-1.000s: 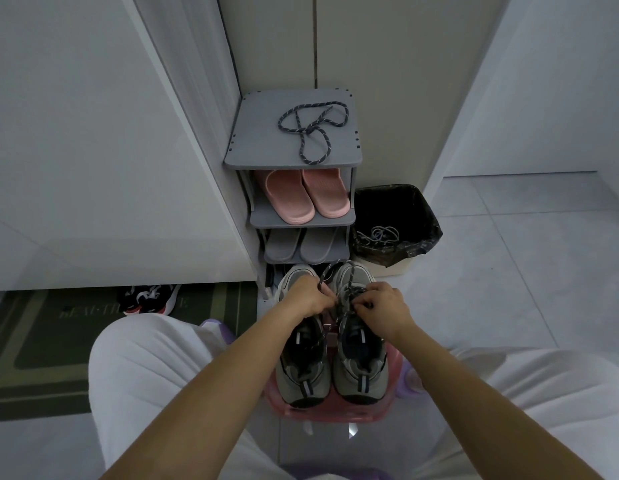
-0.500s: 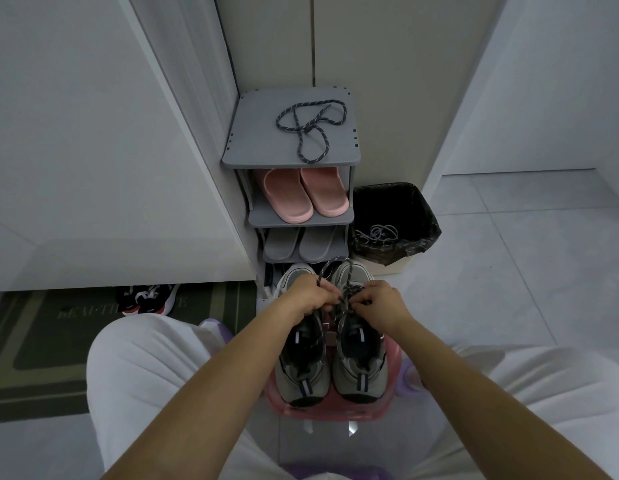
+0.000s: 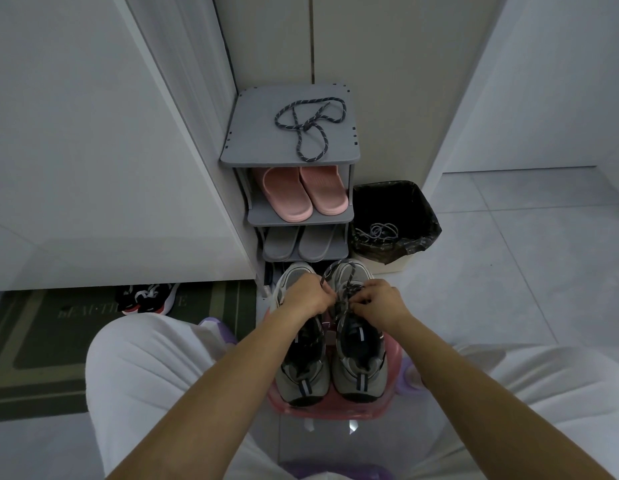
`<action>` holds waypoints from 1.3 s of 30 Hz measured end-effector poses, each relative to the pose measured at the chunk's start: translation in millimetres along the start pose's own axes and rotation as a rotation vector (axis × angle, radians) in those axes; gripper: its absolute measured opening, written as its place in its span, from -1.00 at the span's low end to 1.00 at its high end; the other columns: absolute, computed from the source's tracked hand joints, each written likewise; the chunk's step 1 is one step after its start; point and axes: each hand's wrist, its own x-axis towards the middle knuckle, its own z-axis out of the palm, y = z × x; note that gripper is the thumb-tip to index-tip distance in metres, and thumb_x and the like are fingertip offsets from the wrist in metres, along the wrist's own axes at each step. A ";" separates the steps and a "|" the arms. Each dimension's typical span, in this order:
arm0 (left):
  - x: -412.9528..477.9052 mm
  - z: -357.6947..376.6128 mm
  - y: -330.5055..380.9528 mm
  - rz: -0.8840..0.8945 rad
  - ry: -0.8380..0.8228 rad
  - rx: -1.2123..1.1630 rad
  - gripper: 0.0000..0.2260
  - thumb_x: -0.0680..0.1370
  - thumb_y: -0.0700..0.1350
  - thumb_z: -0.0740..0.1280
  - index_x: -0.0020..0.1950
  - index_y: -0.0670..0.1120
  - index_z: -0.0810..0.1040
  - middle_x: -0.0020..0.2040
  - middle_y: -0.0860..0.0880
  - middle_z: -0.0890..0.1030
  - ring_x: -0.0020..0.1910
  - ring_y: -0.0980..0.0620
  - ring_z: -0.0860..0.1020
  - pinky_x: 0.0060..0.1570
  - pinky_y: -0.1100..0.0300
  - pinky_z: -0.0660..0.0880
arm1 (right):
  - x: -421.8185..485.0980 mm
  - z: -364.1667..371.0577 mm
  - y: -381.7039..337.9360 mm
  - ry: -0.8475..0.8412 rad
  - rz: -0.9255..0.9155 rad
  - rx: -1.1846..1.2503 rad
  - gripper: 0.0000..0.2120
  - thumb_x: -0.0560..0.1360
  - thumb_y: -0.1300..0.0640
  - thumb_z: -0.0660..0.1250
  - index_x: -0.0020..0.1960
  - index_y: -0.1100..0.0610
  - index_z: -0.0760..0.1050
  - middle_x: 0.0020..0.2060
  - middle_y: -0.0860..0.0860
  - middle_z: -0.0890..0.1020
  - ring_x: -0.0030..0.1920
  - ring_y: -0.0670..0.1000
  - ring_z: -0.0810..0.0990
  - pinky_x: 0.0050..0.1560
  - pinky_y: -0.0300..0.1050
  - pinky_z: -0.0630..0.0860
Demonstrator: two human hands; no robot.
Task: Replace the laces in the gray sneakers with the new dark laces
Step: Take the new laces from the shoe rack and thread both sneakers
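Two gray sneakers stand side by side on a pink stool (image 3: 335,412), heels toward me: the left sneaker (image 3: 303,372) and the right sneaker (image 3: 360,368). A dark speckled lace (image 3: 348,271) is threaded in the right sneaker and loops over its toe. My left hand (image 3: 310,299) pinches one strand of that lace. My right hand (image 3: 379,301) pinches the lace at the eyelets. A second dark lace (image 3: 310,124) lies coiled on top of the gray shoe rack (image 3: 256,147).
The rack holds pink slippers (image 3: 301,194) and gray slippers (image 3: 299,242). A black-lined bin (image 3: 419,216) with pale old laces (image 3: 379,233) stands right of it. A dark sneaker (image 3: 145,299) lies on the green mat (image 3: 41,341). White walls flank the rack.
Both hands have drawn closer together over the right sneaker's eyelets, and the lace loop over its toe has shifted slightly.
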 end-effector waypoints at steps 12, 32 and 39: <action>2.6 -2.7 1.1 0.080 -0.122 -0.006 -0.93 0.49 -0.19 0.29 -0.18 -0.14 0.52 -0.27 -0.05 0.50 -0.32 0.03 0.46 -0.36 0.24 0.40 | 3.2 2.2 -0.5 0.009 0.006 0.001 -0.88 0.41 -0.01 0.41 -0.08 -0.08 0.67 0.16 0.00 0.51 0.24 0.08 0.40 0.23 -0.07 0.36; -1.3 0.8 -1.6 0.083 -0.233 -0.283 -0.78 0.42 -0.16 0.47 -0.23 -0.02 0.42 -0.25 0.07 0.48 -0.27 0.17 0.44 -0.28 0.37 0.36 | -14.6 -7.1 -12.2 0.073 0.012 -0.040 -0.77 0.56 0.12 0.17 0.02 0.23 0.53 0.31 0.13 0.37 0.27 0.17 0.36 0.29 -0.01 0.34; 0.1 0.7 -5.8 0.087 -0.224 -0.252 -0.78 0.43 -0.12 0.46 -0.04 -0.08 0.45 -0.11 0.02 0.48 -0.15 0.10 0.47 -0.14 0.27 0.37 | -27.3 -46.0 22.1 0.273 0.244 0.388 -0.84 0.58 0.25 0.18 -0.13 0.22 0.48 -0.20 0.13 0.52 -0.09 0.10 0.48 -0.18 -0.19 0.35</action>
